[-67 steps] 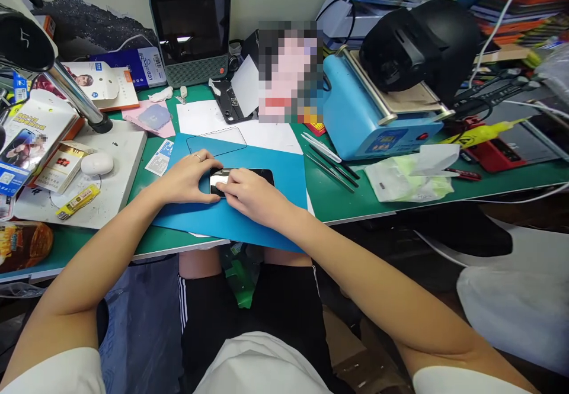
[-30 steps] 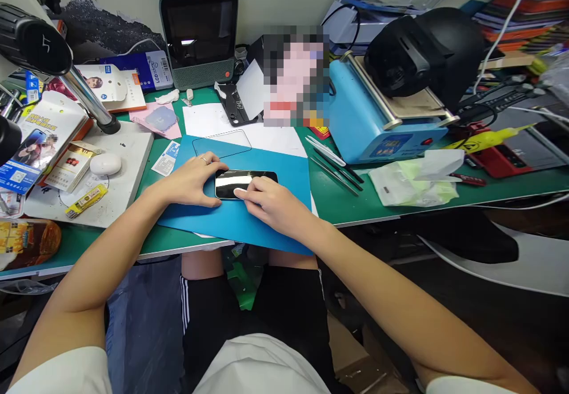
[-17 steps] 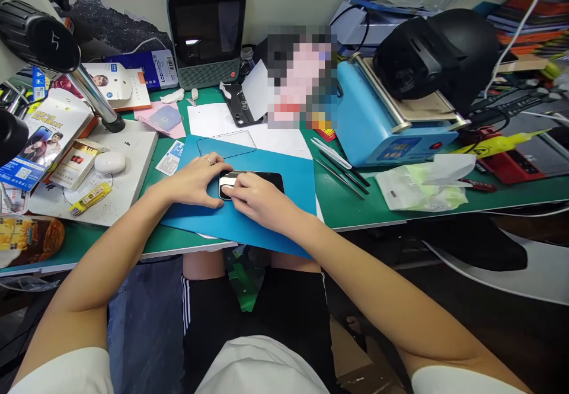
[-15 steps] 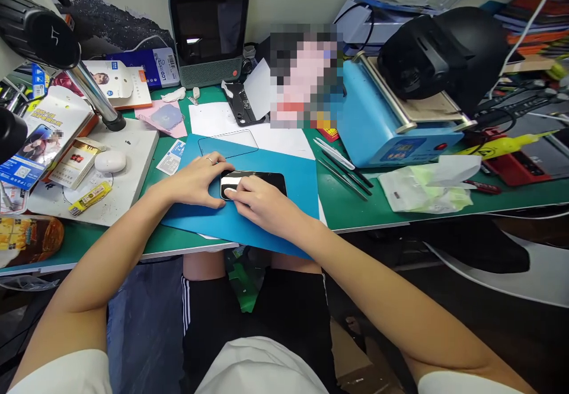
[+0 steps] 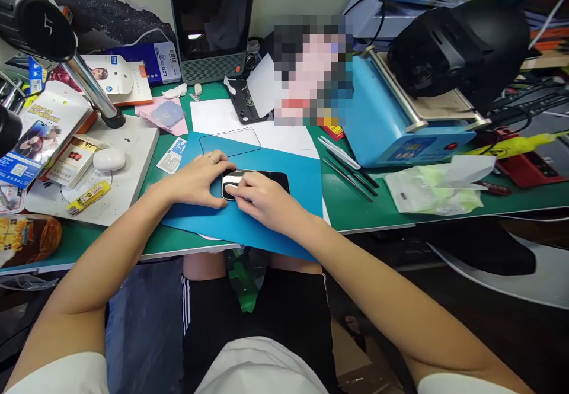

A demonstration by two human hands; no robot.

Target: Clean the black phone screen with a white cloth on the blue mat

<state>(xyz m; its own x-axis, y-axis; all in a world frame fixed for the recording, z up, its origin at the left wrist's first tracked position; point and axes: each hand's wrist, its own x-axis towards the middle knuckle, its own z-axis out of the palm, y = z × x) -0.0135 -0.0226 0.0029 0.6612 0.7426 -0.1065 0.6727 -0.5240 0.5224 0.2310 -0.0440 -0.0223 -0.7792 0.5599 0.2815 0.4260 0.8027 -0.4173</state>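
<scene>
A smartphone (image 5: 276,179) with a dark, glossy screen lies face up on a blue mat (image 5: 200,219). My left hand (image 5: 195,179), with a ring on one finger, is around the phone's left end, thumb at the near corner and fingertips at the far one. Over the screen, my right hand (image 5: 269,201) has its fingers pinched together and pressed down near the left end. A small whitish bit shows at its fingertips, too small to name. Just beyond the phone lies a thin black rectangular frame (image 5: 231,140), partly on white paper (image 5: 284,140).
Tweezers (image 5: 349,175) and pen-like tools lie right of the mat, before a blue machine (image 5: 377,127). A crumpled plastic packet (image 5: 433,189) is farther right. A microscope stand (image 5: 95,86) rises at left, beside a white earbud case (image 5: 109,159). A smart display (image 5: 213,26) stands behind.
The view has shifted slightly. My right fingers stay pinched on the screen with barely any movement, and my left hand keeps its place at the phone's left end.
</scene>
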